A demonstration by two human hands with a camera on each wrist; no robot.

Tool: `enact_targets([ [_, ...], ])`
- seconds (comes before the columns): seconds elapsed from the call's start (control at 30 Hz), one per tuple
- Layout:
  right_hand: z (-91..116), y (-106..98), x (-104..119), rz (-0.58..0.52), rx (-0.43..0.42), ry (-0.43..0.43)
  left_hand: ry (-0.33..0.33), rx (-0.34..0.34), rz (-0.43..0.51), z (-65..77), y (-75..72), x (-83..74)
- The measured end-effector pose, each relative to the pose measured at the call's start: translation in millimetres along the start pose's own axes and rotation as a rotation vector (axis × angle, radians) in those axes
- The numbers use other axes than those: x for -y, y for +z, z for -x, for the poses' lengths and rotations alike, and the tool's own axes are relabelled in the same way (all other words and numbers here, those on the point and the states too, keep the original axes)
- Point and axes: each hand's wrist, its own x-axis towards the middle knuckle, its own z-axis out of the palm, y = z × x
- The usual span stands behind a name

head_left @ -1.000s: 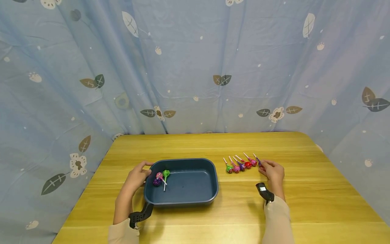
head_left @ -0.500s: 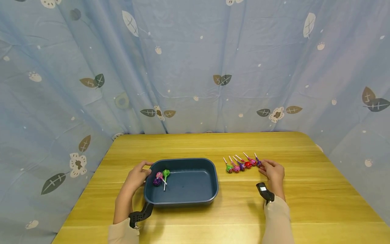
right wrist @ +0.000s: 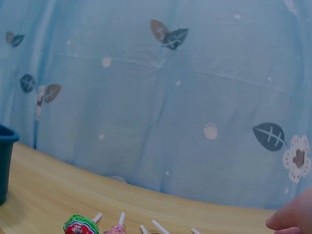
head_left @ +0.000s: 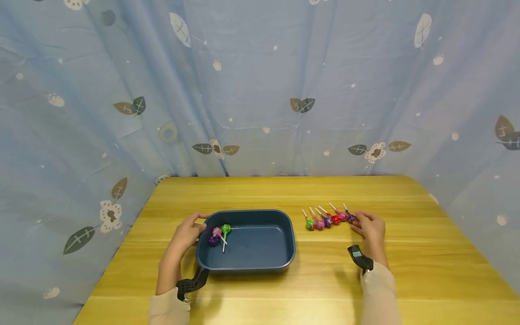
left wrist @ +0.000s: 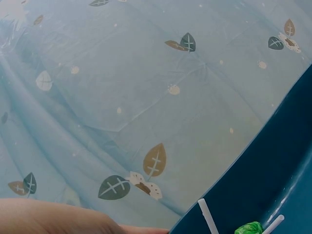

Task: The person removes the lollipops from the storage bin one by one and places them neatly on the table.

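Note:
Near the left, my left hand (head_left: 190, 231) touches the outside of a dark blue plastic bin (head_left: 286, 225) at its left rim, its fingers fairly straight. In that bin's left end lie a green lollipop (head_left: 225, 229), a pink lollipop (head_left: 217, 231) and a purple lollipop (head_left: 213, 241). Over on the right, my right hand (head_left: 371, 228) pinches the wrapped head of another purple lollipop (head_left: 351, 218) at the right end of a row. The row's left end is a green-and-red lollipop (head_left: 310, 224), beside a pink one (head_left: 320, 224).
A red lollipop (head_left: 335, 220) lies mid-row, sticks pointing to the back. Everything rests on a yellow wooden table (head_left: 260, 298). Behind its far edge hangs a blue curtain (head_left: 260, 90) with leaf prints. Each wrist carries a black camera mount (head_left: 360, 259).
The purple lollipop at my right fingertips has turned more upright and closer to the row. The head view has shifted slightly. My left hand stays at the bin.

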Motion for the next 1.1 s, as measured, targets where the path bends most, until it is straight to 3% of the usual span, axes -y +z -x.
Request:
enact_targets([
  [0.17, 5, -1, 8, 0.048, 0.05, -0.019, -0.004, 0.0, -0.004, 0.0, -0.2, -0.6],
  [0.43, 16, 9, 19, 0.005, 0.247, -0.02, -0.013, -0.002, 0.01, -1.4, 0.8, 0.0],
  [0.63, 26, 25, 20, 0.077, 0.344, -0.05, -0.015, -0.003, 0.022, -2.4, 1.3, 2.1],
  [1.1, 63, 76, 19, -0.019, 0.644, -0.037, -0.012, -0.001, 0.013, -2.0, 0.1, 2.7],
])
